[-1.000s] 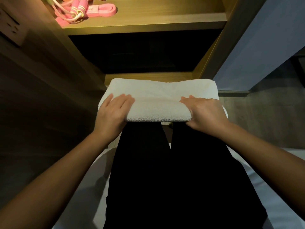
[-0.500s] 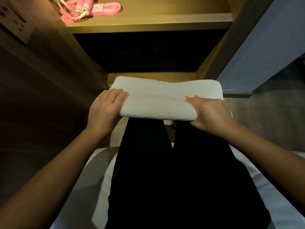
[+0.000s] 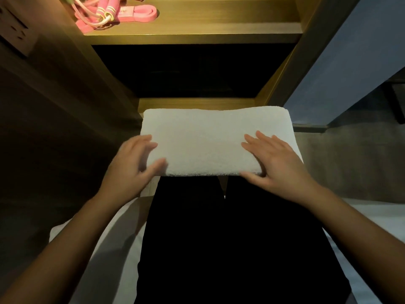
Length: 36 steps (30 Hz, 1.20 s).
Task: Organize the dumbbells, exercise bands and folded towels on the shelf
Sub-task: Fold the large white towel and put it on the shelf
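Left hand [image 3: 131, 165]: I see fingers [image 3: 143, 140] spread loose, touching the near left corner of the towel [image 3: 208, 139].
Right hand [image 3: 278, 163]: fingers straight, flat on top.
Towel: across the lap [image 3: 219, 216], by the low shelf [image 3: 197, 103].

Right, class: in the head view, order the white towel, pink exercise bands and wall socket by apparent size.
Largest: white towel, though nearest the camera.
Then pink exercise bands and wall socket: both cropped by the frame, too close to rank.
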{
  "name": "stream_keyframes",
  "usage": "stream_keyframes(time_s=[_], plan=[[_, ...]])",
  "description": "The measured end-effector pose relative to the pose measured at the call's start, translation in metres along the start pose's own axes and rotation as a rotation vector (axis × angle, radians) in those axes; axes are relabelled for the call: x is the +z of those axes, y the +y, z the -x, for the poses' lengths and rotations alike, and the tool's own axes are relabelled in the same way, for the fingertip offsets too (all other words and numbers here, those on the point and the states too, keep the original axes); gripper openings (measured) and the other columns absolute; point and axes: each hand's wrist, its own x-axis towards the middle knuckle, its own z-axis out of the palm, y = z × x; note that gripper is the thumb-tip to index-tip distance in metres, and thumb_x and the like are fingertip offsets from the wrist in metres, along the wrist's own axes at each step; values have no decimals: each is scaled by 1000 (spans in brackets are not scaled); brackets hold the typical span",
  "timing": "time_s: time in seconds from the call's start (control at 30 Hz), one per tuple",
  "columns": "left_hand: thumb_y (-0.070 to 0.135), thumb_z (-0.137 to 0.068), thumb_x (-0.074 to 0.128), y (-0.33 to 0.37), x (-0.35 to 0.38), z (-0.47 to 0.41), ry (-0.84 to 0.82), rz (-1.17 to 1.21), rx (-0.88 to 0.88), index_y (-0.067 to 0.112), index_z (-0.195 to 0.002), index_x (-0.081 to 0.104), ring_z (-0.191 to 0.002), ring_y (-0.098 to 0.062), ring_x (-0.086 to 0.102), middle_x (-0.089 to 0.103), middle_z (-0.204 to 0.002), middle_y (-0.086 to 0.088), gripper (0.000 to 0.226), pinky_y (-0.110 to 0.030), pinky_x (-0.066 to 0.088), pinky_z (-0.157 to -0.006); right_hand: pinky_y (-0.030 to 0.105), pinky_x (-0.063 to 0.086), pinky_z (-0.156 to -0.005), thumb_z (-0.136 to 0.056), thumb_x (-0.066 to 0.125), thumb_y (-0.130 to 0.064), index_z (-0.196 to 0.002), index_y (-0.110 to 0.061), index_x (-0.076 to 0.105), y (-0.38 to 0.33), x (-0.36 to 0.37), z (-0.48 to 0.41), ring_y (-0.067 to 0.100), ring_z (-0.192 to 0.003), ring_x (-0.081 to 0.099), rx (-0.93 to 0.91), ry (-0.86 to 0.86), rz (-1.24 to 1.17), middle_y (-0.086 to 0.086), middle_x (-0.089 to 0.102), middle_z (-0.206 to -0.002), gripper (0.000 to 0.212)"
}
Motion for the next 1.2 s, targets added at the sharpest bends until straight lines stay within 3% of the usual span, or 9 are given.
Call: stream_keyframes(time_s=[0.1, 0.17, 0.33, 0.43, 0.53, 0.67, 0.87, 1.0, 1.2], plan=[[41, -94, 56, 14, -1, -27, 175, 125, -190, 17, -133, 48, -119, -10, 45, 44, -140, 1, 46, -31, 43, -94, 48, 20, -118, -89, 32, -71, -132, -30, 55, 3, -10, -13, 17, -145, 25, 194, 109, -217, -5, 35, -155, 64], [39, -95, 57, 17, -4, -52, 142, 195, -377, 17, -138, 41, -113, -12, 44, 43, -140, -2, 51, -26, 41, -85, 43, 31, -112, -95, 47, -53, -134, -19, 53, 17, -16, -25, 22, -139, 35, 408, 218, -318, 4, 40, -151, 52], [45, -95, 50, 7, 8, -82, -19, 527, -775, 23, -142, 28, -89, -18, 52, 46, -128, -5, 56, -31, 40, -63, 41, 44, -95, -99, 47, -43, -147, -21, 29, 41, -13, -33, 22, -115, 48, 782, 101, -848, 7, 41, -146, 55], [61, -86, 58, -7, 16, -76, -128, 571, -839, 16, -149, 24, -106, -28, 54, 48, -132, -6, 85, -42, 48, -81, 43, 47, -93, -96, 47, -52, -143, -16, 37, 43, -4, -31, 25, -115, 53, 868, 52, -938, 7, 50, -138, 60], [74, -57, 69, -21, 23, -66, -220, 786, -969, 13, -136, 50, -109, -33, 62, 62, -127, -11, 101, -49, 48, -99, 39, 45, -83, -92, 46, -62, -139, -12, 42, 43, -1, -27, 25, -108, 54, 955, 24, -906, 7, 53, -130, 69], [58, -92, 49, -20, 28, -65, -273, 926, -962, 20, -105, 61, -95, -26, 65, 68, -108, -9, 42, -38, 51, -79, 36, 45, -75, -89, 46, -67, -136, -14, 44, 45, -3, -27, 24, -103, 55, 977, 7, -917, 8, 55, -127, 71], [58, -95, 42, -20, 24, -75, -237, 1007, -969, 21, -104, 62, -77, -25, 71, 75, -85, -6, 44, -38, 49, -68, 27, 45, -59, -92, 61, -43, -133, -14, 46, 45, -5, -28, 15, -88, 58, 917, 223, -1019, 3, 55, -118, 52], [53, -92, 52, -23, 15, -86, -174, 1004, -918, 18, -124, 58, -98, -28, 67, 68, -114, -10, 48, -41, 52, -76, 31, 51, -63, -89, 67, -37, -128, -18, 49, 51, -12, -37, 18, -96, 62, 880, 307, -1061, 4, 58, -124, 47], [50, -95, 51, -3, 0, -136, -71, 961, -780, 18, -110, 62, -95, -22, 67, 69, -111, -6, 37, -37, 53, -78, 25, 48, -64, -92, 64, -32, -131, -14, 49, 69, -45, -76, 9, -90, 59, 746, 434, -1010, 1, 57, -118, 45]])
